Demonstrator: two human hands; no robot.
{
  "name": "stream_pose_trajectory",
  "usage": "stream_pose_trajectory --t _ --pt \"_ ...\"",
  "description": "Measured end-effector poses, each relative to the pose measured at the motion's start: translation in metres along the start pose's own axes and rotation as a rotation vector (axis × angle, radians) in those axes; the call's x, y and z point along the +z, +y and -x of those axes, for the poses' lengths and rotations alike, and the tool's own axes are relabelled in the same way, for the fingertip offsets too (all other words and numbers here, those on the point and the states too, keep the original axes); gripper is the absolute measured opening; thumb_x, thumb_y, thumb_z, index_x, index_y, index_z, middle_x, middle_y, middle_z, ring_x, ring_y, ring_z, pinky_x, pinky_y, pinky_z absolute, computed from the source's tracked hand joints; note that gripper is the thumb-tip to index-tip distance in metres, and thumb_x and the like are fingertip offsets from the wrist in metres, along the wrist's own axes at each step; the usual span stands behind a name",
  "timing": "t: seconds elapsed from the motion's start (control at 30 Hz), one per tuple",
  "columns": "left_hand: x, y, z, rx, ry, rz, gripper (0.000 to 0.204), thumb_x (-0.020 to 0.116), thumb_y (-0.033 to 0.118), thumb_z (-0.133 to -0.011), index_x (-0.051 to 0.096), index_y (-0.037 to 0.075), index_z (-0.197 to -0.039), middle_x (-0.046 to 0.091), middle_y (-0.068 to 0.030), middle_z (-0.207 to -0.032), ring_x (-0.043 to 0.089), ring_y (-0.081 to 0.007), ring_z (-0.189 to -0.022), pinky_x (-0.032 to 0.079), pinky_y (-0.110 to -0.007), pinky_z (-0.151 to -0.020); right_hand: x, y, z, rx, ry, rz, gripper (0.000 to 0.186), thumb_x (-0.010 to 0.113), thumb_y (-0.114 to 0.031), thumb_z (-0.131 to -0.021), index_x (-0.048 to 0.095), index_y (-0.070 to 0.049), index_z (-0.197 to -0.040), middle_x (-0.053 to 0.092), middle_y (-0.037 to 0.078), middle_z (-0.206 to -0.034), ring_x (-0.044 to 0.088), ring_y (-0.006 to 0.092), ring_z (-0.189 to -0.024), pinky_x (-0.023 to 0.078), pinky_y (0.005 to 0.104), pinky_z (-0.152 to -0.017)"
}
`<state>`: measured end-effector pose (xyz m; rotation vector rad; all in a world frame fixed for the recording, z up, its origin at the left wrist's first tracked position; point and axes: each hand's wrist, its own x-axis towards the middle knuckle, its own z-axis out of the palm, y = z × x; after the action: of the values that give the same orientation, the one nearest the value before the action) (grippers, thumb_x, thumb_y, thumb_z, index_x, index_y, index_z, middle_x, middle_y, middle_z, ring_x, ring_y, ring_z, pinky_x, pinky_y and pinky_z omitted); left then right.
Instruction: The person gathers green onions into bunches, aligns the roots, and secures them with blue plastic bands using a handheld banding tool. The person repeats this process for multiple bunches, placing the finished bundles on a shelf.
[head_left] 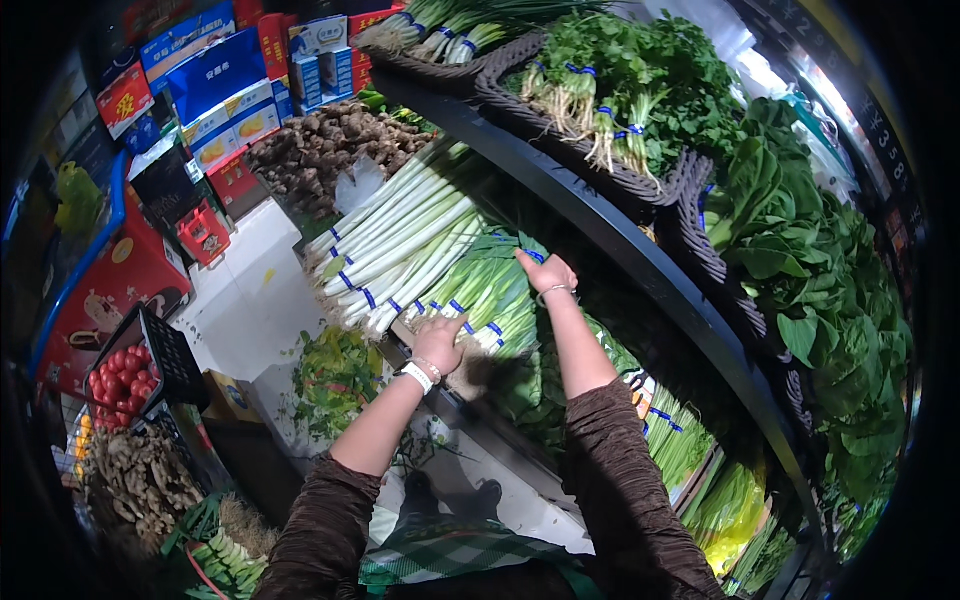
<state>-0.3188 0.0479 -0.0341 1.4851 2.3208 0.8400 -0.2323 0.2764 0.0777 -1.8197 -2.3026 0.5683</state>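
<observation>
The person's two hands bracket a row of banded leafy green bunches at the centre of the frame. Each bunch lies on its side, its long axis slanting from pale root ends at lower left toward darker leaves at upper right. The left hand is nearer the roots: it rests palm down at their lower-left end, fingers stretched forward over the white stems; whether they close on any is hidden. The right hand is nearer the leaves, above and to the right of the left hand, its thumb reaching inward beside a blue band; its other fingers are partly hidden, so one cannot tell whether it pinches anything. The bunches thus lie up and right of the left hand, and left of and below the right. Long white leeks slant alongside, just beyond them toward upper left; a dark shelf edge crosses upper right.
</observation>
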Motion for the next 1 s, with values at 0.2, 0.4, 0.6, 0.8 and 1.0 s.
stream_pose_trajectory --t 0.2,0.4,0.6,0.8,1.0 --pt "0.005 0.008 0.018 -0.023 0.076 -0.024 0.06 0.063 0.017 -0.081 0.048 0.023 -0.139 0.055 -0.0146 -0.127 0.051 -0.0382 -0.112 0.042 -0.046 -0.097 0.021 -0.021 0.023 -0.698 0.796 -0.088 0.028 0.066 -0.034 -0.079 0.067 -0.006 -0.08 0.064 0.015 -0.085 0.06 0.0345 -0.088 0.046 0.0437 -0.08" --pt "0.016 0.014 0.028 -0.028 0.166 -0.119 0.059 0.058 0.01 -0.081 0.05 0.022 -0.138 0.06 -0.0096 -0.114 0.055 -0.0329 -0.102 0.043 -0.044 -0.091 0.036 -0.063 -0.017 -0.675 -0.248 0.956 0.034 0.05 -0.027 -0.09 0.071 -0.008 -0.11 0.065 0.01 -0.121 0.057 0.0241 -0.121 0.027 0.038 -0.112" --pt "0.023 0.027 0.035 -0.086 0.2 -0.12 0.061 0.055 0.01 -0.08 0.047 0.02 -0.14 0.059 -0.009 -0.114 0.051 -0.0301 -0.111 0.04 -0.043 -0.093 0.034 -0.056 -0.089 -0.467 0.215 0.569 0.027 0.053 -0.014 -0.088 0.069 -0.002 -0.105 0.067 0.02 -0.107 0.066 0.0322 -0.098 0.052 0.0396 -0.082" --pt "0.022 0.023 0.036 -0.021 0.48 -0.015 0.054 0.055 0.01 -0.075 0.056 0.014 -0.129 0.06 -0.0165 -0.114 0.057 -0.0351 -0.103 0.048 -0.045 -0.086 0.028 -0.061 -0.125 -0.678 0.082 0.283 0.028 0.051 -0.021 -0.093 0.067 0.0 -0.102 0.066 0.022 -0.098 0.064 0.0356 -0.089 0.05 0.0437 -0.075" --pt "0.022 0.063 0.158 -0.386 0.458 0.223 0.07 0.071 0.015 -0.072 0.046 0.013 -0.138 0.034 -0.0171 -0.148 0.037 -0.0362 -0.13 0.033 -0.049 -0.107 0.04 -0.051 -0.006 -1.517 0.582 -0.005 0.024 0.058 -0.021 -0.091 0.063 -0.001 -0.102 0.066 0.018 -0.09 0.061 0.0347 -0.081 0.046 0.043 -0.072"
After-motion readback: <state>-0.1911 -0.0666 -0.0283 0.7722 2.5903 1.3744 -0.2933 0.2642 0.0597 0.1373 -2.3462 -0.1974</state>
